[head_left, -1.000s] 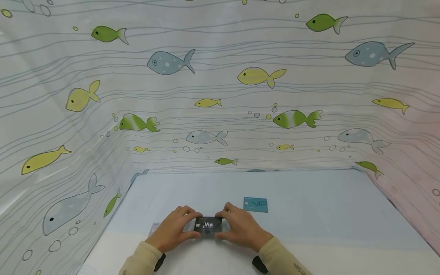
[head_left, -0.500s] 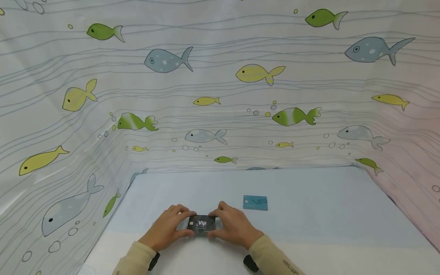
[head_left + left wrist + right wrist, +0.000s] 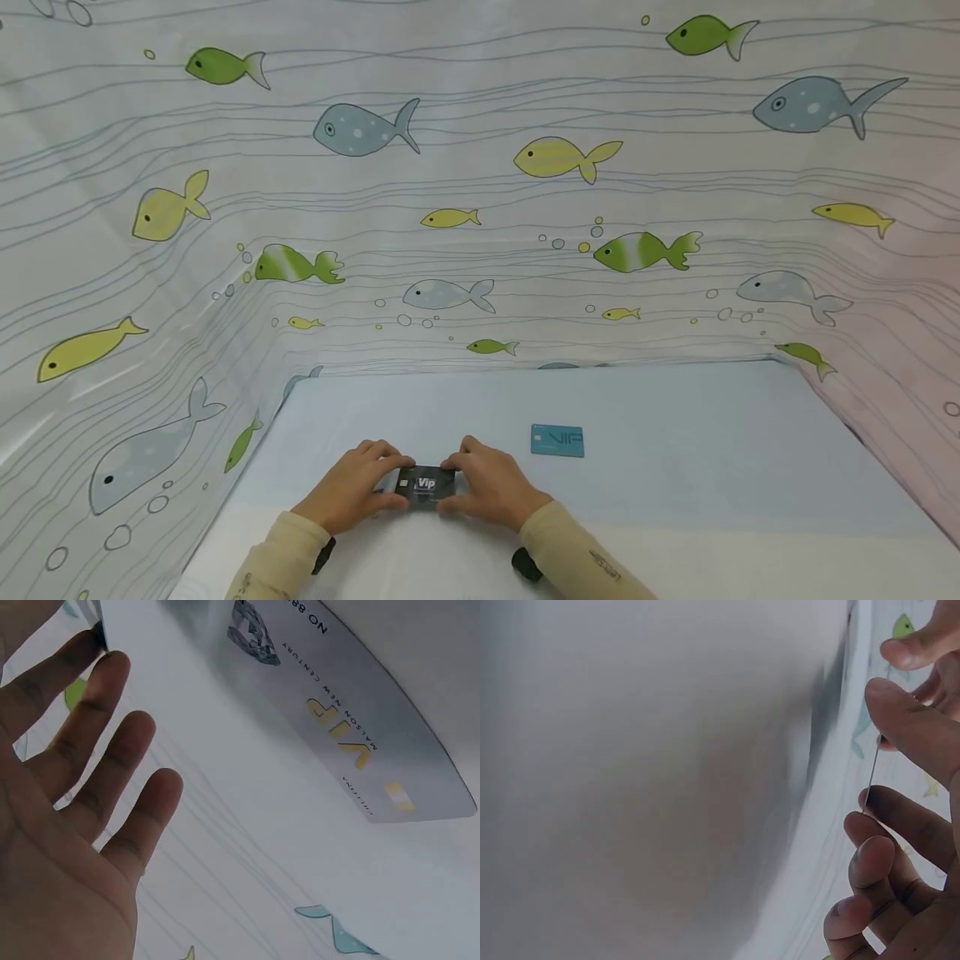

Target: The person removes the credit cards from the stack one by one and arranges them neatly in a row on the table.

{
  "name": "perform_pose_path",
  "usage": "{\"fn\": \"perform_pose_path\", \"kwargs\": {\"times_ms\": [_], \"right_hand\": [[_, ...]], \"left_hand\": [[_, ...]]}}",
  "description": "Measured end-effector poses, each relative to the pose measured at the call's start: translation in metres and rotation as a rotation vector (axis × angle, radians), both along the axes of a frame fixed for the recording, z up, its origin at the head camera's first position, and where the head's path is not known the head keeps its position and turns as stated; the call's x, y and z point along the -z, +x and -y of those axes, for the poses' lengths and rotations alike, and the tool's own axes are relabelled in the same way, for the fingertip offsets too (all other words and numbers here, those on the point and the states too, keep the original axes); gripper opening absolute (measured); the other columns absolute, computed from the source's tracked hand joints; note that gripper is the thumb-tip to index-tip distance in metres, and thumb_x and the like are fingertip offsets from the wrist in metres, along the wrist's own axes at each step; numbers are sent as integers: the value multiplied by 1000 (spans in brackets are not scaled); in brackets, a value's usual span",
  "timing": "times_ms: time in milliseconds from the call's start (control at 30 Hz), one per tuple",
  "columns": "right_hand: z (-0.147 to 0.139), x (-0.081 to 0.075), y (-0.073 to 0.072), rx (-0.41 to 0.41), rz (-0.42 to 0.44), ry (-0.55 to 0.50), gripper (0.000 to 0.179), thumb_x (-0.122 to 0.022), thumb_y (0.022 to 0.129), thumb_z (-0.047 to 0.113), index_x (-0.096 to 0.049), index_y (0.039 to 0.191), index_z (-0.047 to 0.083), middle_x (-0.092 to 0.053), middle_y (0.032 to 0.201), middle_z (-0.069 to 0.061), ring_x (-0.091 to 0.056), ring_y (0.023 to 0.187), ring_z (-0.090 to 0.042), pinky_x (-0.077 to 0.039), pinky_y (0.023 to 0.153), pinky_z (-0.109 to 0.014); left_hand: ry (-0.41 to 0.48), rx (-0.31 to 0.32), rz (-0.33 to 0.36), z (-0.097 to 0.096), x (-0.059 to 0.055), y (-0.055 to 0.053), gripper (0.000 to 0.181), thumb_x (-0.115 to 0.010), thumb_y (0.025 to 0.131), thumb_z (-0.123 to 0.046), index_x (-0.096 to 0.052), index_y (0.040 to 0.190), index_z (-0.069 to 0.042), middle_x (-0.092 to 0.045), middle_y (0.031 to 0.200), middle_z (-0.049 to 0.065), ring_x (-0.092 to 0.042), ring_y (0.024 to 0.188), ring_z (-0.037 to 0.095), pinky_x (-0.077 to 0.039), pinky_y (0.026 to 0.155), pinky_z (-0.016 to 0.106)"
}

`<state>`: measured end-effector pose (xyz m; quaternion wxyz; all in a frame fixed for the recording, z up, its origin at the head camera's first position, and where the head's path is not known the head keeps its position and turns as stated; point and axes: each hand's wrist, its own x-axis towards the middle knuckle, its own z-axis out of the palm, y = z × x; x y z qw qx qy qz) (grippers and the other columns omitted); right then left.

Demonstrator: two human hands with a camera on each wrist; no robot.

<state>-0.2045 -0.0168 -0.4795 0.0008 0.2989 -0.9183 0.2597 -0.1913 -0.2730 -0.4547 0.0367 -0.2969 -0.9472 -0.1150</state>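
A black card [image 3: 425,486] with "Vip" on its face is held above the table by both hands. My left hand [image 3: 351,489] pinches its left edge between thumb and fingers, and my right hand [image 3: 491,485] pinches the right edge. From the right wrist the card [image 3: 872,771] shows nearly edge-on as a thin line between fingers and thumb. A silver card [image 3: 330,712] with gold "VIP" lettering lies on the table in the left wrist view; in the head view the left hand mostly or wholly covers it.
A teal VIP card [image 3: 557,441] lies on the table beyond my right hand. The tabletop [image 3: 675,450] is pale blue at the back and white in front. Walls of fish-printed sheeting [image 3: 465,250] enclose it at the back and sides.
Both hands have shifted left together, carrying the black card. The silver card's corner, visible beside the left hand a second ago, is now covered in the head view. The teal card stays put.
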Motion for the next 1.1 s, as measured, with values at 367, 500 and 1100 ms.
{"fn": "perform_pose_path", "kwargs": {"times_ms": [367,500,1100], "right_hand": [[17,4,-4,-18,-6,47,54,-87,76,51,-76,116,17,-53,92,7,-48,71,-2,-48,69,-21],[22,7,-3,-13,14,58,54,-88,74,50,-77,114,17,-54,91,8,-48,70,-2,-48,68,-21],[31,11,-3,-16,39,50,56,-89,72,49,-77,114,14,-51,89,8,-47,69,-4,-45,65,-19]], "left_hand": [[-29,-43,62,9,4,-3,51,-81,81,-44,-71,123,-17,-61,111,-5,-56,108,22,-49,92,50],[-23,-63,95,12,9,-1,52,-82,79,-45,-72,122,-17,-62,111,-4,-56,108,23,-49,92,52],[-81,-56,120,11,3,-1,50,-86,76,-40,-75,116,-12,-64,106,-2,-58,104,25,-51,89,50]]}}
